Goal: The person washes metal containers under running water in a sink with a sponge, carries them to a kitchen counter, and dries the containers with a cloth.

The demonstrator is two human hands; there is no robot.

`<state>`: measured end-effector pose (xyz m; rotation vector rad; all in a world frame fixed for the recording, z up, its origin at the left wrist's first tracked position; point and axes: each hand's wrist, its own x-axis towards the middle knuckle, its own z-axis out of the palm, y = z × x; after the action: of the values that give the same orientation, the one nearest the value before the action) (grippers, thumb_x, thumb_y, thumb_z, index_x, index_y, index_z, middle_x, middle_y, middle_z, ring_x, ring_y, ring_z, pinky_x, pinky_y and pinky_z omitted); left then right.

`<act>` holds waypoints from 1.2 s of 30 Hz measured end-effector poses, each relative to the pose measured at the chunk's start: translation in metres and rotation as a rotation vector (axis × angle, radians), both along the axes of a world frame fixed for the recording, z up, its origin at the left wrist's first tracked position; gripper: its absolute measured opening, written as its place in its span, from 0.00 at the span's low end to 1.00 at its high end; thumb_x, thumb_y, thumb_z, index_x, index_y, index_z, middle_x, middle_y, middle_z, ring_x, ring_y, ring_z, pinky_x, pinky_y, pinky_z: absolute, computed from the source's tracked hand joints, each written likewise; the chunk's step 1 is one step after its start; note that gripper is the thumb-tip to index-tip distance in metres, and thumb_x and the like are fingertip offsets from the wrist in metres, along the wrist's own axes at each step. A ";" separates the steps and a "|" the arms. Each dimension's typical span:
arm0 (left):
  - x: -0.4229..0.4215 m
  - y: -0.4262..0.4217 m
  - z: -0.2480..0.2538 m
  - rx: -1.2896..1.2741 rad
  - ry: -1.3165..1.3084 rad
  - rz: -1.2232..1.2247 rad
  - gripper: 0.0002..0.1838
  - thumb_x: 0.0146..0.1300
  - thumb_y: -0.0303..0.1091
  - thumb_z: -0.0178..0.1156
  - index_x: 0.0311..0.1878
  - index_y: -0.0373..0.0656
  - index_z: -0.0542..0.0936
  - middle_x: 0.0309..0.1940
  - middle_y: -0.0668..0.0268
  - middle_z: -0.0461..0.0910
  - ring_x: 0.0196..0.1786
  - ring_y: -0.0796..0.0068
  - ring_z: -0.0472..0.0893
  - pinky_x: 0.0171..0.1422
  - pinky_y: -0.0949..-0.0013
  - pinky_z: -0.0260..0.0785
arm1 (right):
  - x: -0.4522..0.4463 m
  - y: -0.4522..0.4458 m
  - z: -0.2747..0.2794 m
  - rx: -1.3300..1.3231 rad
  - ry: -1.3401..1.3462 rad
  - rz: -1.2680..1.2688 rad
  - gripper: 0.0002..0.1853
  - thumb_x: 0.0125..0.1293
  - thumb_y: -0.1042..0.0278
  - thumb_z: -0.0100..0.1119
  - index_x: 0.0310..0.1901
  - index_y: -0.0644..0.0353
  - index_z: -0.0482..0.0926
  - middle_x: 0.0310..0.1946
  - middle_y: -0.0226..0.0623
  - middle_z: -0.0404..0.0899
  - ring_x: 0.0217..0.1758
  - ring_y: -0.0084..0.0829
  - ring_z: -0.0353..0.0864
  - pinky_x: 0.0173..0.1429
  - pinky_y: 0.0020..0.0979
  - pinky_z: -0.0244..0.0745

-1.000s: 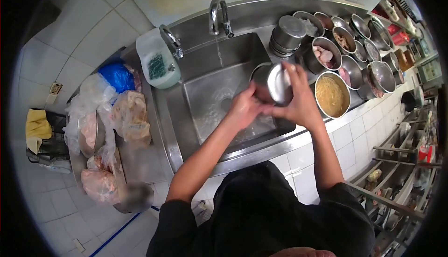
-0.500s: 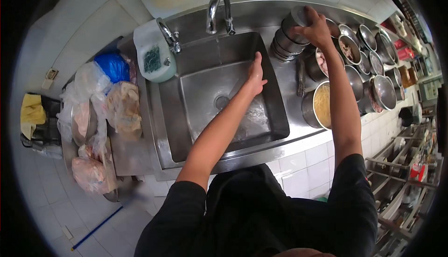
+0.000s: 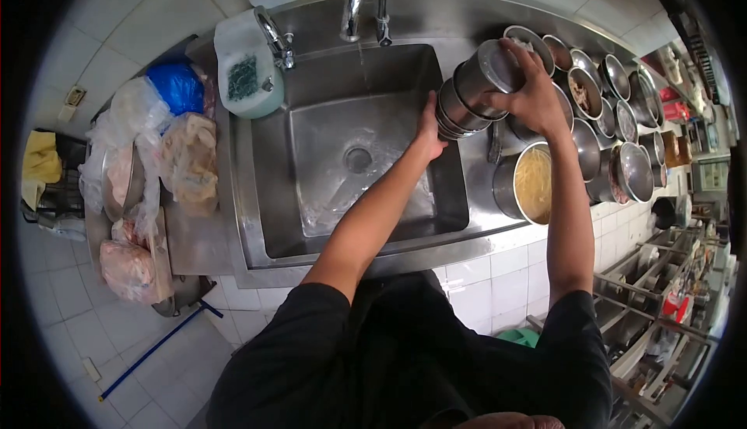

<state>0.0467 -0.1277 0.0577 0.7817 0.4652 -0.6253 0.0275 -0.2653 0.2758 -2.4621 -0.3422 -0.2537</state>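
Note:
A stack of nested stainless steel pots (image 3: 470, 86) leans over the right rim of the sink (image 3: 272, 188), its round flat base facing up and right. My right hand (image 3: 537, 96) wraps its fingers and thumb around the top pot. At the other end of the stack, my left hand (image 3: 427, 131) presses against its lower left side, with part of the fingers hidden behind the pots. Water runs thinly from the tall faucet (image 3: 366, 1) into the sink, where the bottom is wet.
Several steel bowls with food crowd the right counter, including a pot of pale yellow strips (image 3: 534, 184). A soap container with a green scrubber (image 3: 243, 79) stands at the sink's back left. Plastic bags of meat (image 3: 128, 272) lie left. A blue-handled pole (image 3: 148, 355) rests below.
The stack has moved left and tilted toward the sink in my right hand. My left hand has come up against it. The view has shifted slightly.

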 end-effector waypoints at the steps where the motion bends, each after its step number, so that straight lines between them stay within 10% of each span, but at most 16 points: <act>1: -0.005 0.001 0.002 -0.093 -0.039 0.031 0.49 0.55 0.75 0.46 0.71 0.49 0.56 0.70 0.60 0.57 0.72 0.58 0.55 0.70 0.46 0.50 | -0.003 0.000 -0.002 0.036 -0.008 -0.003 0.46 0.33 0.62 0.74 0.62 0.56 0.68 0.53 0.50 0.70 0.57 0.46 0.72 0.61 0.39 0.68; 8: -0.019 0.005 -0.012 -0.358 -0.113 0.318 0.30 0.67 0.57 0.46 0.65 0.46 0.65 0.64 0.63 0.67 0.64 0.68 0.68 0.69 0.60 0.59 | -0.038 -0.001 0.004 0.300 -0.003 -0.162 0.46 0.38 0.63 0.74 0.64 0.58 0.66 0.57 0.42 0.69 0.60 0.36 0.70 0.63 0.33 0.65; 13: -0.056 0.056 -0.003 -0.319 -0.108 0.240 0.25 0.69 0.53 0.45 0.63 0.49 0.67 0.61 0.65 0.69 0.63 0.64 0.68 0.66 0.50 0.60 | -0.104 -0.007 0.034 0.547 -0.111 -0.343 0.53 0.33 0.53 0.77 0.64 0.62 0.64 0.59 0.48 0.68 0.62 0.39 0.68 0.63 0.36 0.65; 20: -0.135 0.124 0.055 -0.189 -0.094 0.081 0.37 0.63 0.64 0.47 0.69 0.50 0.59 0.69 0.63 0.57 0.70 0.60 0.59 0.72 0.48 0.52 | -0.267 -0.026 0.021 1.201 -0.127 -0.504 0.44 0.49 0.70 0.68 0.67 0.64 0.55 0.57 0.45 0.69 0.60 0.32 0.69 0.64 0.32 0.63; 27: -0.185 0.167 0.081 -0.269 -0.014 0.026 0.37 0.59 0.61 0.55 0.67 0.51 0.63 0.67 0.67 0.62 0.68 0.62 0.62 0.70 0.46 0.54 | -0.406 -0.077 -0.046 1.821 -0.437 -0.671 0.35 0.54 0.44 0.58 0.61 0.51 0.63 0.60 0.43 0.67 0.63 0.44 0.66 0.67 0.54 0.55; 30: -0.199 0.159 0.091 -0.309 -0.032 -0.083 0.36 0.59 0.61 0.55 0.66 0.50 0.65 0.66 0.66 0.64 0.67 0.62 0.64 0.70 0.47 0.55 | -0.450 -0.113 -0.100 1.792 -0.495 -1.399 0.33 0.50 0.37 0.58 0.55 0.47 0.67 0.54 0.40 0.71 0.53 0.38 0.69 0.57 0.43 0.62; 36: -0.243 0.057 0.133 -0.228 -0.009 -0.379 0.31 0.60 0.56 0.55 0.62 0.47 0.68 0.61 0.67 0.70 0.63 0.63 0.68 0.67 0.51 0.60 | -0.555 -0.155 -0.161 2.079 -0.761 -1.395 0.32 0.50 0.36 0.57 0.54 0.45 0.69 0.50 0.38 0.72 0.53 0.38 0.68 0.54 0.42 0.66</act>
<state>-0.1965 -0.0711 0.1908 0.6578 0.2308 -1.0085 -0.5273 -0.4206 0.1149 -0.0885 0.9595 -1.2186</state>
